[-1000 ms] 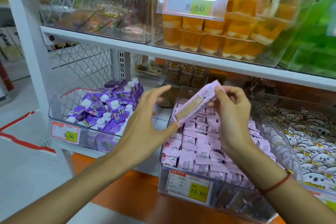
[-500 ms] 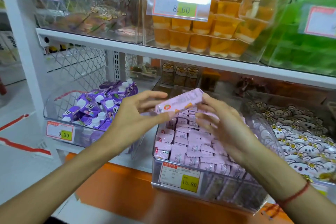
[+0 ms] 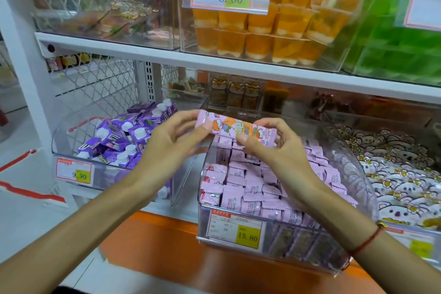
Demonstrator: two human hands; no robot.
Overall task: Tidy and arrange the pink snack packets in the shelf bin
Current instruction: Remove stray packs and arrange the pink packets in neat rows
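Observation:
A long pink snack packet [image 3: 235, 129] with a cartoon print is held level above the clear shelf bin [image 3: 310, 255]. My left hand [image 3: 171, 143] pinches its left end between thumb and fingers. My right hand [image 3: 274, 148] grips its right end, thumb on the front face. Below, the bin holds several small pink snack packets [image 3: 250, 188] stood in rows, partly hidden by my right wrist. A price tag reading 15.80 [image 3: 235, 230] is fixed to the bin's front.
A clear bin of purple drink cartons [image 3: 124, 141] stands to the left. White patterned packets [image 3: 401, 174] fill the bin on the right. Orange jelly cups [image 3: 262, 31] sit above the white shelf board [image 3: 214, 62]. An orange ledge [image 3: 167, 246] runs below.
The packet has turned from tilted, back side showing, to level with its cartoon front toward me. Both hands shifted to grip its two ends, and the view moved closer.

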